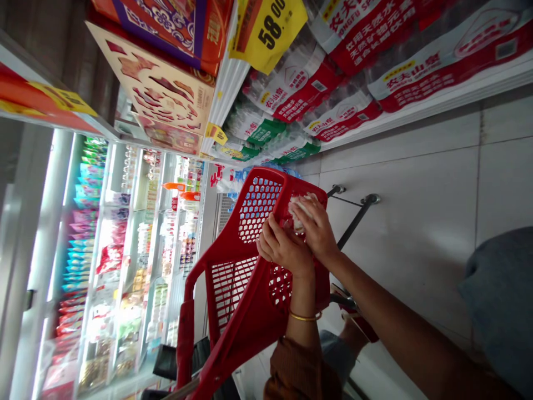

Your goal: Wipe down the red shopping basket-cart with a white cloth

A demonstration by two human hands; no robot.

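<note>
The picture is turned sideways, with the floor on the right. A red plastic shopping basket on wheels with honeycomb holes fills the middle. My left hand, with a gold bangle on its wrist and a brown sleeve behind it, curls its fingers around the basket's side wall. My right hand is closed on a crumpled white cloth and presses it against the basket's upper rim. Both hands touch each other at the rim.
Packs of bottled water with red and green labels lie on the lowest shelf, under a yellow price tag. Lit refrigerated cases line the left. The basket's black pull handle lies on grey floor tiles. A sandalled foot stands beside it.
</note>
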